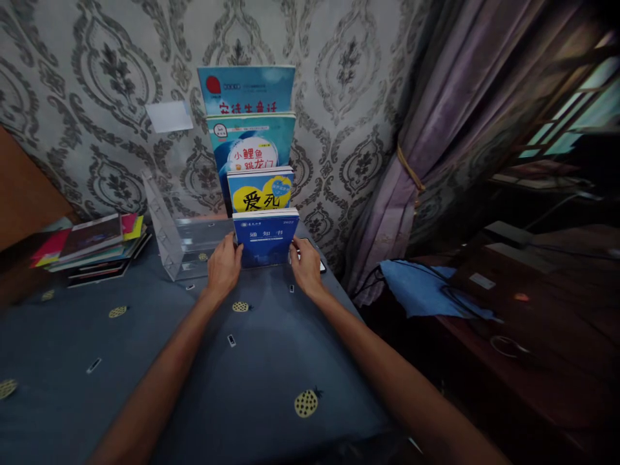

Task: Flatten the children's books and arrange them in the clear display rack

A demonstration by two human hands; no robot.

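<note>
Left hand (223, 265) and right hand (306, 263) grip opposite side edges of the dark blue booklet (265, 237), fingers closed on it. Booklet upright in the front tier of a clear acrylic rack (181, 242) at the counter's (145, 361) far edge; three books stepped behind. Stack of books (92, 248) far left.

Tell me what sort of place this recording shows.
Probably a room in a home: patterned wallpaper, a tied-back curtain and a cloth-covered table with a stepped clear book stand holding children's books.
</note>
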